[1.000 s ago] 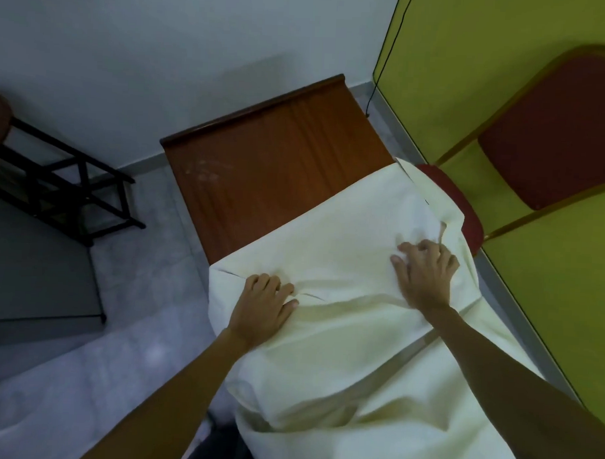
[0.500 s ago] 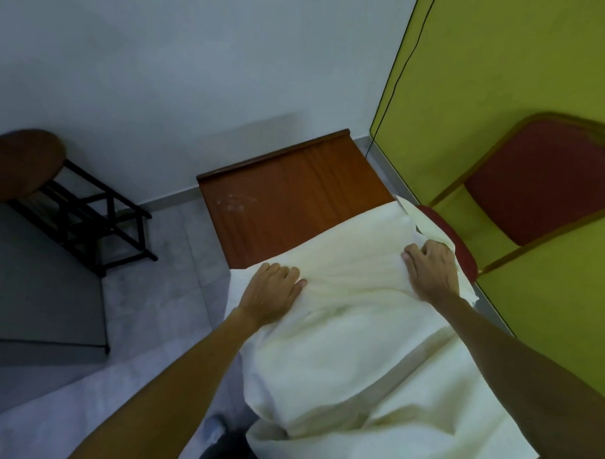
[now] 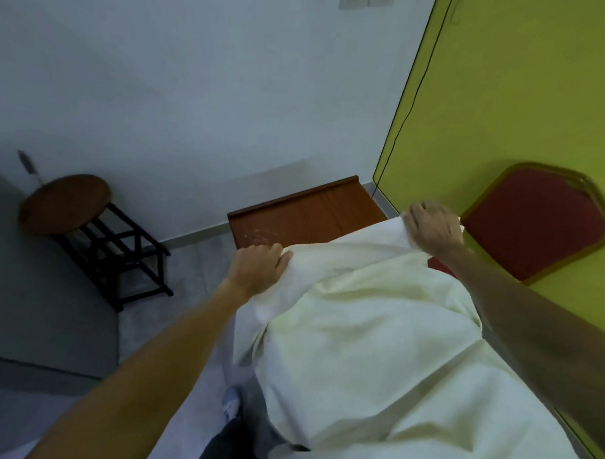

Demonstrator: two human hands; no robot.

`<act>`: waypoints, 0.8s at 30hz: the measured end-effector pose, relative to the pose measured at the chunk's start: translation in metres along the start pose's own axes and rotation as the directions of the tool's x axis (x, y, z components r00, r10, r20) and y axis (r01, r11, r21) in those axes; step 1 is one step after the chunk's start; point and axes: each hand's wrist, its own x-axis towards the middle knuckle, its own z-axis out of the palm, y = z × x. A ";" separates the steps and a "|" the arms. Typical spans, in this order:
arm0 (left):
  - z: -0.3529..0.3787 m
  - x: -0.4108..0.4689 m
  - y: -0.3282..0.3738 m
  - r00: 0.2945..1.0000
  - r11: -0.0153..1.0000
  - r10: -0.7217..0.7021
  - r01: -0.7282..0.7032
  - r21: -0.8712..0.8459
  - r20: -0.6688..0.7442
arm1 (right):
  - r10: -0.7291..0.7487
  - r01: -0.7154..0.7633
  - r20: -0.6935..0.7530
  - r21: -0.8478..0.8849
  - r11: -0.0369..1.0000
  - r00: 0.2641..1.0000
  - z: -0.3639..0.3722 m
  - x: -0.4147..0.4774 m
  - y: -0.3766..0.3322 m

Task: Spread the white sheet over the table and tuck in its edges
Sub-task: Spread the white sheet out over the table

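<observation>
White sheet (image 3: 376, 335), ctr frame: covers most of table (image 3: 305, 212). Left hand (image 3: 258, 269) fisted on sheet's far edge; right hand (image 3: 433, 227) likewise, upper right.

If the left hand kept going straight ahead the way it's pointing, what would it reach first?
Probably the bare wood of the table just beyond the left hand, then the white wall behind it; depth is hard to judge.

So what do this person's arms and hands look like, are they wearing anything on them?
Nothing is worn on either. The left hand and right hand are bare, with no gloves, rings, watch or bands visible. Both forearms are uncovered as far as the picture shows them, with no sleeve in view.
</observation>
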 end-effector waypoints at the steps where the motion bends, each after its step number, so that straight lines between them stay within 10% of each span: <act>1: -0.007 0.001 -0.009 1.000 0.999 -0.019 0.019 0.032 0.002 | 0.008 -0.008 0.018 0.011 1.000 1.000 -0.005 0.004 -0.003; 6: -0.031 0.015 -0.041 0.999 0.995 -0.035 0.038 0.091 -0.033 | -0.014 0.012 0.024 0.103 0.995 1.000 -0.020 0.032 -0.019; 15: -0.016 0.075 -0.131 0.978 0.995 -0.082 0.093 0.048 -0.192 | -0.522 0.515 -0.185 -0.088 0.853 0.833 -0.019 0.111 -0.040; 24: 0.003 0.178 -0.208 0.940 0.998 0.011 0.012 0.065 -0.341 | -0.447 0.439 -0.024 -0.150 0.886 0.894 0.016 0.246 -0.057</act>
